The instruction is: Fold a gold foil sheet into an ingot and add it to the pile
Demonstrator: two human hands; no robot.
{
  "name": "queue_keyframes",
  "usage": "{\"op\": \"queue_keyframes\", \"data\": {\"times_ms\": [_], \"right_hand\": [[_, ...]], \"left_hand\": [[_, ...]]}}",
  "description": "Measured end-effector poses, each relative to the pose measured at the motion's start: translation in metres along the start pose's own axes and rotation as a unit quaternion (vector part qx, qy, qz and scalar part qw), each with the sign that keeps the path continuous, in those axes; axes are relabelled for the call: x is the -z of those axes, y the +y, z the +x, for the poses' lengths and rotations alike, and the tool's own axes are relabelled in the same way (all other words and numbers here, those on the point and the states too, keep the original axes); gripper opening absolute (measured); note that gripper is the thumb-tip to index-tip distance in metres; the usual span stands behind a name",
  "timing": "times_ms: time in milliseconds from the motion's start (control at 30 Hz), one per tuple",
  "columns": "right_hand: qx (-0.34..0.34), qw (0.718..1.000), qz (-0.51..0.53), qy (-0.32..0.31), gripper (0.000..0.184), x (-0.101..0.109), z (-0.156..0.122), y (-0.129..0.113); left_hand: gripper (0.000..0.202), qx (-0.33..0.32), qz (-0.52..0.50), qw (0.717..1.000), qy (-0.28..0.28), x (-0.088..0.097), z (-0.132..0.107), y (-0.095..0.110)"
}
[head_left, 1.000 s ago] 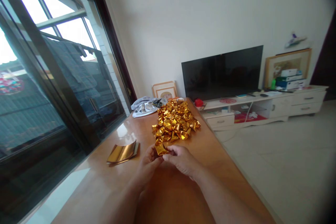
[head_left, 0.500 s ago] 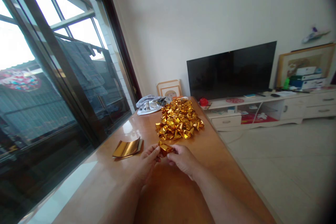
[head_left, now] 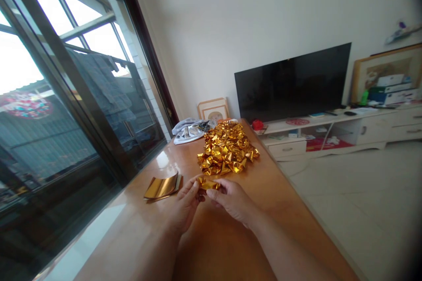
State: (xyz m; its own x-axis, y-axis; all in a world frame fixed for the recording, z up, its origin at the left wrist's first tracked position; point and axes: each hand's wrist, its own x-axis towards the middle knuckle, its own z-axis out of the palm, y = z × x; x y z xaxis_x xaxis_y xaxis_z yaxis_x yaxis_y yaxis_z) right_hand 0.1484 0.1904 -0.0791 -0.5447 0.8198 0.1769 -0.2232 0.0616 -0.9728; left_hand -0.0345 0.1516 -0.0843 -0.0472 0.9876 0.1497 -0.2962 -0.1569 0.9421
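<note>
Gold foil strip (head_left: 207, 183), flatter between hands (head_left: 187, 206) (head_left: 232, 199)

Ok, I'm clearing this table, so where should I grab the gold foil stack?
Best pinch the foil stack at its curled edge, coming from the near side: that edge seems to rise off the table, leaving room for fingers.

glossy wood table (head_left: 125, 228), top bare of cover: heap of folded gold foil pcs (head_left: 227, 149) mid-table, stack of gold foil sheets (head_left: 161, 186) nr window edge, crumpled grey cloth (head_left: 188, 132) at far end.
</note>
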Motion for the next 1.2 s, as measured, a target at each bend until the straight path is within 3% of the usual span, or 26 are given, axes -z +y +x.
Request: {"op": "queue_keyframes", "data": {"times_ms": [233,933,1200], "right_hand": [[0.029,0.999,-0.022,-0.017,0.044,0.0008,-0.0015,-0.0034],[0.039,0.998,-0.032,-0.024,0.038,0.0006,-0.0019,-0.0087],[0.062,0.994,-0.089,0.007,0.043,0.0026,0.0010,0.0006]], "left_hand": [[0.040,-0.005,-0.021,1.000,-0.009,0.0072,0.0002,0.0042],[0.031,-0.005,-0.038,0.999,-0.009,0.0040,0.0007,0.0070],[0.028,-0.054,0.001,0.995,0.081,0.0037,0.0050,0.0053]]}}
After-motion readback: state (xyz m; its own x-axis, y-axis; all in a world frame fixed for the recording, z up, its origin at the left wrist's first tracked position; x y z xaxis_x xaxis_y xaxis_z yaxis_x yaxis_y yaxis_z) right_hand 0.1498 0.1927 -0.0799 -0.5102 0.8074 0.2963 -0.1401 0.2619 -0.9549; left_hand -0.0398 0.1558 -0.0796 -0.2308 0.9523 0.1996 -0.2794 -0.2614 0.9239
